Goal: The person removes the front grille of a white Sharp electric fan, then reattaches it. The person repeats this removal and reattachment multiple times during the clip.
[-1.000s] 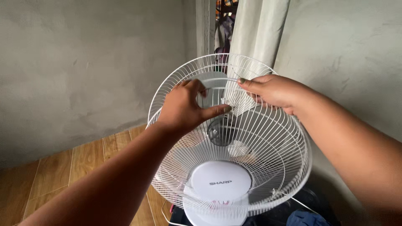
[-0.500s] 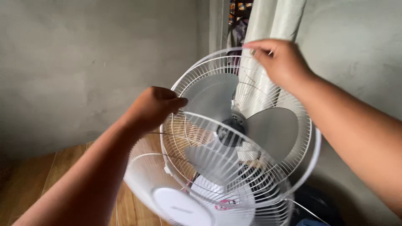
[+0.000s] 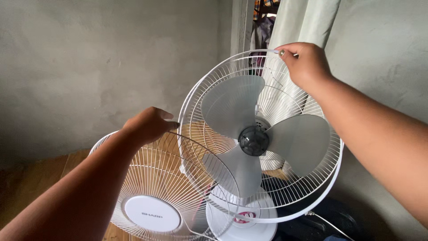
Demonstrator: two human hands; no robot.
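Observation:
My left hand (image 3: 149,125) grips the top rim of a white wire front fan grille (image 3: 154,180) with a round white centre cap, held off to the left and below the fan. The fan's rear wire guard (image 3: 214,85) stays on the fan, with three grey blades (image 3: 232,107) and a dark hub (image 3: 253,140) exposed. At the top of that guard's rim, my right hand (image 3: 305,64) pinches the wire. The fan's white base (image 3: 243,221) shows below.
A grey plaster wall stands behind and to the right. A pale curtain (image 3: 303,22) hangs by a doorway at the top, with clothes beyond. Wooden floor (image 3: 40,178) lies at lower left. A white cord (image 3: 327,225) runs over a dark object at lower right.
The front grille has come off the fan and moved down and to the left in my left hand. My right hand rose to the top of the rear guard.

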